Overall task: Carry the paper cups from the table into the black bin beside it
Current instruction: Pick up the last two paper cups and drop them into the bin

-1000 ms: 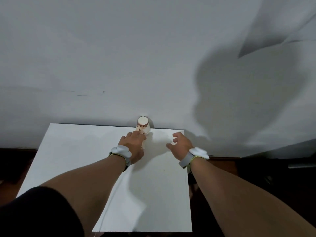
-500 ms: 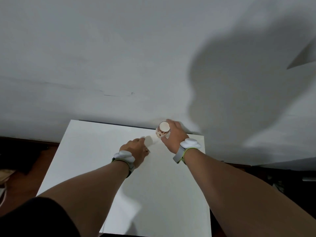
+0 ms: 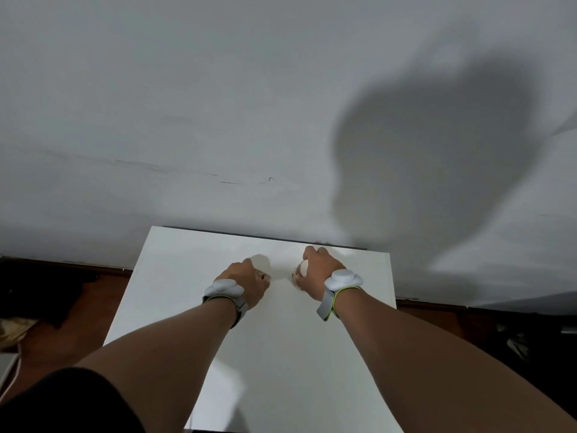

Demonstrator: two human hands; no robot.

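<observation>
Fingers of the right hand (image 3: 318,273) wrap the paper cup (image 3: 301,270) above the white desk (image 3: 290,354), grip closed on it; the left hand (image 3: 248,284) is loosely curled, holding nothing visible.

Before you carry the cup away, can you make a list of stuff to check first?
1. Right hand wrapped around the paper cup: ok.
2. Cup lifted off the white table: cannot tell.
3. Left hand holding something: cannot tell, a small bit shows at its fingers.
4. Black bin in sight: not ok, no clear bin visible.
5. More cups left on the table: none visible, ok.
</observation>
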